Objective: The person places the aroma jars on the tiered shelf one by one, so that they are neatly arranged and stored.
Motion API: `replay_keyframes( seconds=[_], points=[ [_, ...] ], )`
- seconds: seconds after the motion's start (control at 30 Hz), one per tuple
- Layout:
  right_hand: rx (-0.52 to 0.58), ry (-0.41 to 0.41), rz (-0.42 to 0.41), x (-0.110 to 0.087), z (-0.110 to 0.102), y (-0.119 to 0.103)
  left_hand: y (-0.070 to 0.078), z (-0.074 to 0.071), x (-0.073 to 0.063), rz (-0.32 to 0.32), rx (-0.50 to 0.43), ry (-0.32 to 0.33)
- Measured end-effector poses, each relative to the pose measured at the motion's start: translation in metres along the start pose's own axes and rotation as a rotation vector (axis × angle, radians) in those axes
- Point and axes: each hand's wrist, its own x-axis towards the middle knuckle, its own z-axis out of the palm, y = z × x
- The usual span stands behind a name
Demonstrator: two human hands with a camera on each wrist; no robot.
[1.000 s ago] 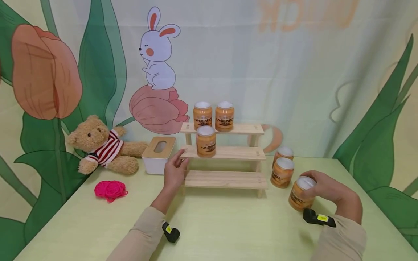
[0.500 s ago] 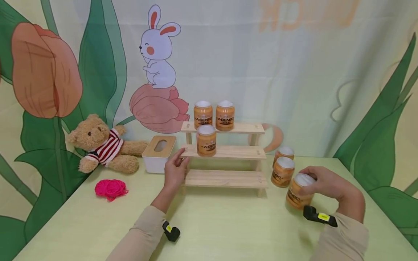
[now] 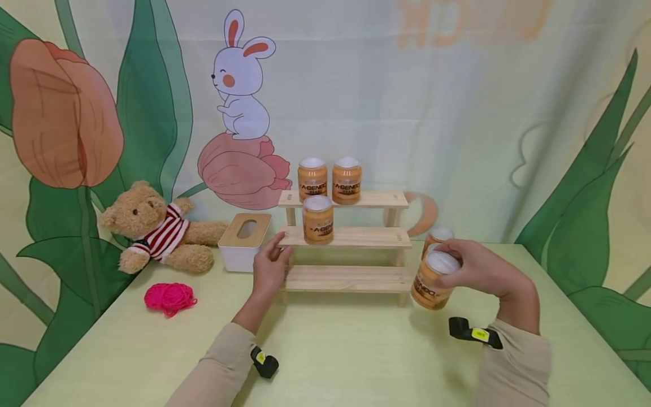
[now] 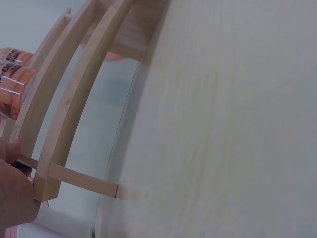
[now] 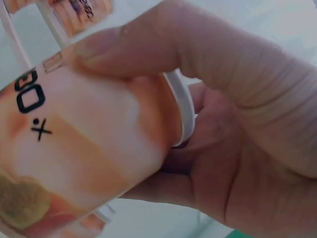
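Note:
My right hand (image 3: 483,268) grips an orange can (image 3: 429,289) with a white lid, fingers and thumb round its upper part. The can is tilted and hangs over the table, right of the wooden three-tier rack (image 3: 346,277). In the right wrist view the thumb presses on the can's printed side (image 5: 99,144). At the rack's left end, my left hand (image 3: 269,268) holds the end of the middle tier (image 3: 371,236). One can (image 3: 318,221) stands on that tier, left of its middle. On the top tier are two more, a left can (image 3: 312,182) and a right can (image 3: 347,182).
Behind the held can, partly hidden, stand more cans, the farthest can (image 3: 438,234) near the table's back edge. On the left are a tissue box (image 3: 236,257) with a wooden lid, a teddy bear (image 3: 163,232) and a bundle of pink yarn (image 3: 170,298).
My right hand has lifted the can off the table and carried it left toward the rack, now in front of the cans behind. The left hand stays at the rack's end.

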Motion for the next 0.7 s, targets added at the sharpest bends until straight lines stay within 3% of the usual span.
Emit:
replay_keyframes(
  seconds=[0.4,0.7],
  points=[
    [0.048,0.025,-0.060,0.023,0.014,-0.014,0.003,-0.003,0.001,-0.010,-0.027,0.003],
    [0.010,0.098,0.049,0.043,0.037,-0.039,0.000,0.000,0.002,-0.024,-0.027,0.011]
  ],
)
